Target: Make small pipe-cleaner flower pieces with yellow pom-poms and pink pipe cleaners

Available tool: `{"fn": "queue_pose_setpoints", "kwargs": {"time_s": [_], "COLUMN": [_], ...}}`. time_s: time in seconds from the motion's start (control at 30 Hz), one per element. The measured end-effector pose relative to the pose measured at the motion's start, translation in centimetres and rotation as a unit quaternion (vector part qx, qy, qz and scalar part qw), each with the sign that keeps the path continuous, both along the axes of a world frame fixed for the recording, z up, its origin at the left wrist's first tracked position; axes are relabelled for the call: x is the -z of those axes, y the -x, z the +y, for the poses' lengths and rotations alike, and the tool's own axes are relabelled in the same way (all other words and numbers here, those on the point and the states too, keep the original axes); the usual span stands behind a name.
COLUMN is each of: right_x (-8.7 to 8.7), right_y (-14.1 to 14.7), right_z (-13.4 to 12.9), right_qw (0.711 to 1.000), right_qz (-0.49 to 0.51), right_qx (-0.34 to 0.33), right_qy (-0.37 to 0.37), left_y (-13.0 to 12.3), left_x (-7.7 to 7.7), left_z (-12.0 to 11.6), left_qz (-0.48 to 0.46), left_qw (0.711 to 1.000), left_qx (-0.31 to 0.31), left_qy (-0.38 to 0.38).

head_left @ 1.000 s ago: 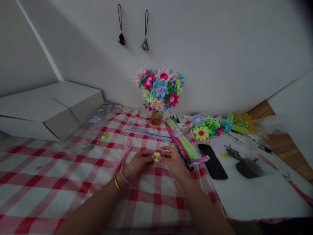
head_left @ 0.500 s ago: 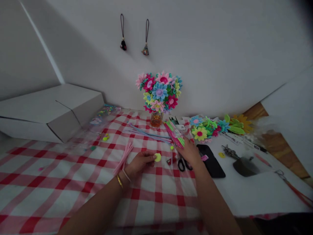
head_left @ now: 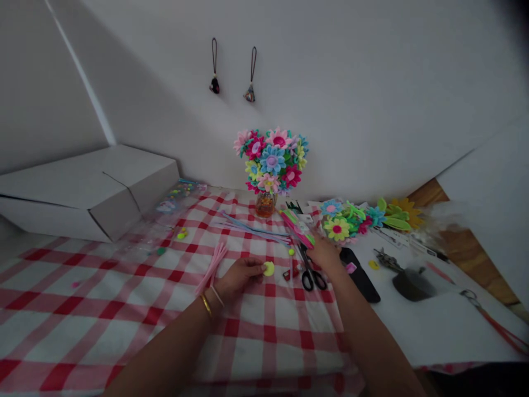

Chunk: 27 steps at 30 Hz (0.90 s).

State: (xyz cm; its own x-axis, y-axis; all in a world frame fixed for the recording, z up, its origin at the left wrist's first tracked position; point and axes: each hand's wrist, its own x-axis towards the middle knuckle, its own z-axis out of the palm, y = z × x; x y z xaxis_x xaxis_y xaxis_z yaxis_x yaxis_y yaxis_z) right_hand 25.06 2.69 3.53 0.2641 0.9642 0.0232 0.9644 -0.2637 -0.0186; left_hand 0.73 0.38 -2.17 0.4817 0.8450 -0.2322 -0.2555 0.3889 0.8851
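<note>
My left hand [head_left: 243, 275] pinches a small round yellow disc [head_left: 269, 269] just above the checked cloth. Over to the right, my right hand [head_left: 324, 252] has its fingers at the lower end of a packet of pink and green strips [head_left: 298, 228]; its fingertips are partly hidden. Black-handled scissors [head_left: 308, 278] lie below that hand. Pink stems [head_left: 212, 267] rest beside my left hand, and blue and lilac stems [head_left: 252, 229] lie further back. A small yellow-green ball [head_left: 291, 252] sits by the scissors.
A vase of fuzzy flowers [head_left: 265, 205] stands near the wall. The white box [head_left: 136, 182] is at the left. On the right lie a black phone [head_left: 360, 275], loose flowers [head_left: 339, 227], a dark glue gun [head_left: 413, 284] and an orange cord [head_left: 502, 331].
The view has shifted slightly. My right hand has moved a little with the packet, and more of the scissors shows. My left hand still holds the disc.
</note>
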Motion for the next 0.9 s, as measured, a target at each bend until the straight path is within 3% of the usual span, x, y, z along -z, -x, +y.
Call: {"fn": "queue_pose_setpoints", "kwargs": {"time_s": [0.17, 0.3, 0.43, 0.6, 0.67, 0.77, 0.83, 0.9], "right_x": [-2.5, -3.4, -3.8, -4.0, -3.6, -2.3, -1.4, -0.8], "right_y": [-1.6, -3.6, -3.9, -0.8, 0.9, 3.5, 5.0, 6.3], "right_z": [-3.3, -6.3, -7.8, -7.9, -7.6, -7.0, -6.4, -5.7], "right_qw": [0.998, 0.975, 0.891, 0.786, 0.736, 0.665, 0.64, 0.633], "right_qz": [0.018, 0.203, 0.429, 0.592, 0.652, 0.72, 0.74, 0.748], "right_qx": [-0.051, -0.088, -0.152, -0.163, -0.148, -0.128, -0.124, -0.119], "right_qy": [-0.024, -0.024, 0.008, 0.076, 0.106, 0.15, 0.165, 0.162], "left_y": [0.0, -0.3, -0.8, -0.4, 0.1, 0.6, 0.7, 0.7], "left_x": [0.2, 0.2, 0.0, -0.8, -1.5, -2.6, -3.3, -3.7], "left_z": [0.1, -0.2, -1.0, -1.0, -0.9, -1.2, -1.4, -1.5], "left_qz": [0.015, 0.067, 0.125, 0.139, 0.082, -0.094, -0.178, -0.211], "left_qw": [1.0, 0.995, 0.985, 0.974, 0.983, 0.987, 0.981, 0.976], "left_qx": [0.006, 0.012, 0.011, -0.03, -0.036, 0.003, -0.009, -0.054], "left_qy": [-0.017, -0.07, -0.121, -0.177, -0.159, -0.128, -0.079, -0.025]}}
